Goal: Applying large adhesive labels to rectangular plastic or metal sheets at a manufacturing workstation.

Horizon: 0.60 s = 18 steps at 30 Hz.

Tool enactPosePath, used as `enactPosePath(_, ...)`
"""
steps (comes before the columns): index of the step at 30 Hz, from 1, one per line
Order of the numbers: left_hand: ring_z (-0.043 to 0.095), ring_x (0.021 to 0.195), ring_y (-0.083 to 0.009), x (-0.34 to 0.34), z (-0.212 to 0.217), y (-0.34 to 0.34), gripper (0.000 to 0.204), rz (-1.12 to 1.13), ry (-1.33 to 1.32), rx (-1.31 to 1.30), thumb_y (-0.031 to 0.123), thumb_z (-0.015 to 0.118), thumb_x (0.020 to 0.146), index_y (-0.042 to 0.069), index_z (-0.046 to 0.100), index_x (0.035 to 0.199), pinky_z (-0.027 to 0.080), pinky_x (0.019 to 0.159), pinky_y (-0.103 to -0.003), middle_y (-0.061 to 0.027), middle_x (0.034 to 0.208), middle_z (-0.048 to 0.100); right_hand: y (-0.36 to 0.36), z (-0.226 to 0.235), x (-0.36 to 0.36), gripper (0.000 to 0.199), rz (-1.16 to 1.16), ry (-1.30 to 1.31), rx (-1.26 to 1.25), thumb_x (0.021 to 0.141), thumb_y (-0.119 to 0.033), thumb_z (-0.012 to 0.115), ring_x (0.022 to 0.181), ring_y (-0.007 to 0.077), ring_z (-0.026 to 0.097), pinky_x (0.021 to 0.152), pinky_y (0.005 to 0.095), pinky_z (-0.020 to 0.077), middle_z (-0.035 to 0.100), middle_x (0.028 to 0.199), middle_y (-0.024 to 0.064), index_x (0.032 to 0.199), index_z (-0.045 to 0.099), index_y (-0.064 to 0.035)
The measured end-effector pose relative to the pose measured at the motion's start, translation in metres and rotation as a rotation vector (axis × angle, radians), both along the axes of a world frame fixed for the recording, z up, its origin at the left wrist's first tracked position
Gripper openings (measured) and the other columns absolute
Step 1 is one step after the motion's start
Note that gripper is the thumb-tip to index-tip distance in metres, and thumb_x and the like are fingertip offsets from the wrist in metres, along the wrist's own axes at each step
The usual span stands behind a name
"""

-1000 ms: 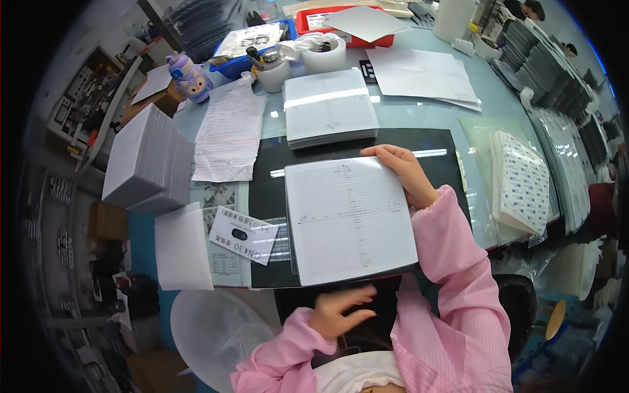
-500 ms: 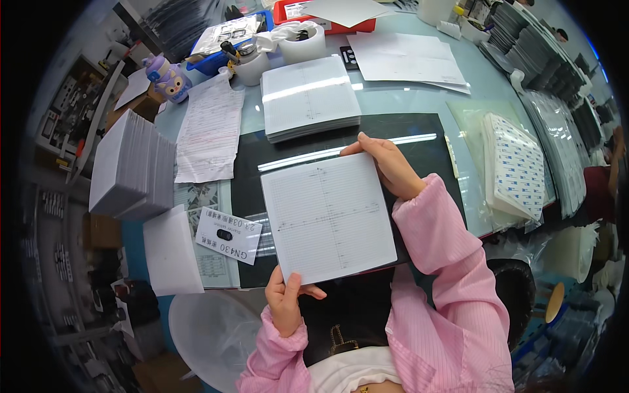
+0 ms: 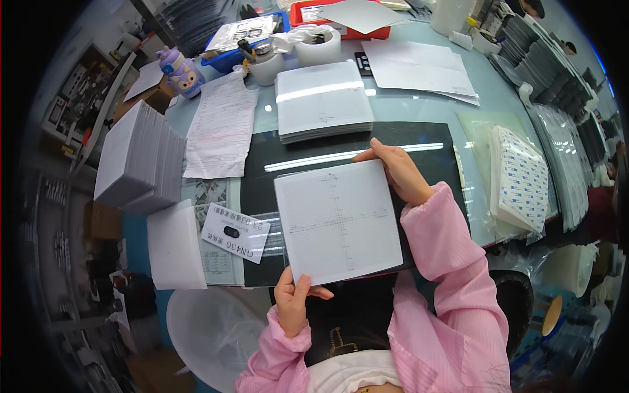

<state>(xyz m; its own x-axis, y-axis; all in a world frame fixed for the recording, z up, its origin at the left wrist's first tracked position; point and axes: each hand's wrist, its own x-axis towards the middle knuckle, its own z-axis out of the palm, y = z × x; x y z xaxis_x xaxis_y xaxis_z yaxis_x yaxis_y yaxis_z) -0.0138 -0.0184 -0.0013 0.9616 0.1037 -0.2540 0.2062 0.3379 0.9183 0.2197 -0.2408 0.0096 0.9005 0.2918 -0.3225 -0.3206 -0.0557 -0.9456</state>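
Observation:
I hold a square white sheet (image 3: pixel 337 239), printed with a fine grid and two crossing axes, over a black mat (image 3: pixel 262 157). My left hand (image 3: pixel 293 302) pinches its near left corner, thumb on top and fingers below. At the far right corner my right hand (image 3: pixel 403 171) grips the edge, with most of its fingers hidden under the sheet. Just beyond lies a stack of similar gridded sheets (image 3: pixel 324 108). A white printed card (image 3: pixel 236 245) sits beside the held sheet on the left.
Upright stacks of sheets (image 3: pixel 134 157) stand at the left, near a handwritten paper (image 3: pixel 219 131) and a purple bottle (image 3: pixel 180 72). White pots (image 3: pixel 265 69) and red (image 3: pixel 367 31) and blue trays line the back. Bagged patterned sheets (image 3: pixel 521 173) lie right. A translucent bin (image 3: pixel 203 327) is below.
The whole view has shifted slightly, so the table things appear a little further right. Both hands keep their hold on the sheet, which has barely moved relative to the mat.

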Motion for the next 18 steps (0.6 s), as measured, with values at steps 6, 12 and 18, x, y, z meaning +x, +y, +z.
enactPosePath(6, 0.069, 0.065, -0.0248, -0.0014, -0.0033, 0.0000, 0.026, -0.003, -0.006, -0.016, 0.013, 0.050, 0.101, -0.006, 0.054, 0.118, 0.060, 0.059, -0.033, -0.0172, 0.096, 0.069, 0.0007, -0.0034, -0.0002, 0.048, 0.016, -0.042, -0.032, 0.103, -0.042, 0.047, 0.070, 0.0096, 0.061, 0.063, 0.0223, 0.0471, 0.069, 0.084, 0.0058, 0.099, 0.073, -0.0026)
enactPosePath(12, 0.070, 0.068, -0.0253, 0.0002, -0.0009, -0.0033, 0.034, -0.030, -0.004, -0.056, 0.023, 0.048, 0.105, -0.006, 0.053, 0.122, 0.060, 0.064, -0.034, -0.0174, 0.097, 0.068, 0.0002, -0.0077, -0.0007, 0.029, 0.017, -0.057, 0.047, 0.097, -0.028, 0.062, 0.074, 0.0079, 0.060, 0.066, 0.0204, 0.0472, 0.068, 0.086, 0.0037, 0.104, 0.071, -0.0022)
enactPosePath(18, 0.071, 0.073, -0.0239, 0.0016, 0.0034, 0.0037, 0.045, -0.030, -0.039, -0.130, 0.033, 0.039, 0.107, -0.006, 0.052, 0.125, 0.059, 0.068, -0.033, -0.0217, 0.099, 0.069, -0.0060, -0.0031, 0.0042, 0.028, -0.081, -0.121, 0.018, 0.097, -0.026, 0.063, 0.072, 0.0081, 0.060, 0.065, 0.0214, 0.0483, 0.069, 0.087, 0.0044, 0.110, 0.070, -0.0023)
